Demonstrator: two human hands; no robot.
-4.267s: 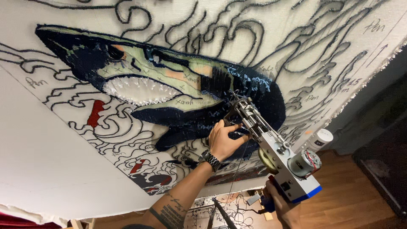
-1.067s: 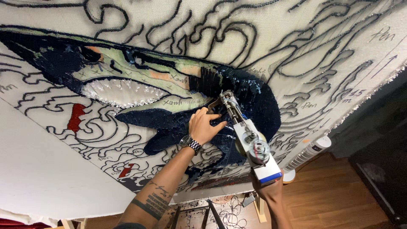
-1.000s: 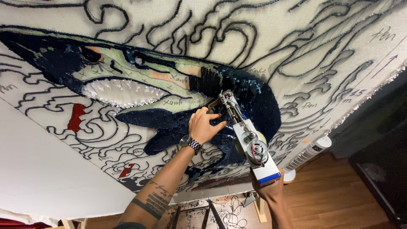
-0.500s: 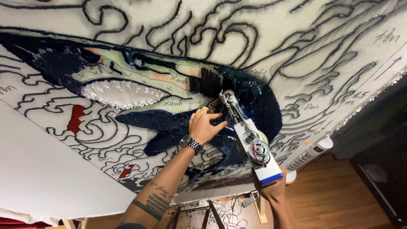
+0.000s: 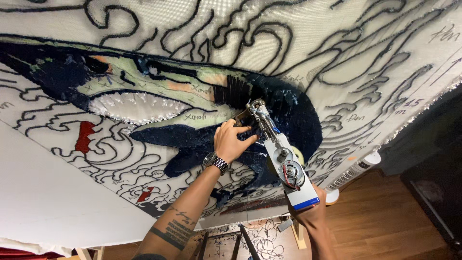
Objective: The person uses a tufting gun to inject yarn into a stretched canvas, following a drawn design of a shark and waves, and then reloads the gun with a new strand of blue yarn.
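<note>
Head view: left hand lies against the cloth, fingers curled loosely beside the front of the tufting gun, thumb touching its body. A watch sits on that wrist. Right hand grips the gun from below, fingers wrapped around its handle and mostly hidden behind it. The gun's tip, just above the left fingers, presses into the dark blue pile of a shark design. A white fan stands on the floor to the right.
</note>
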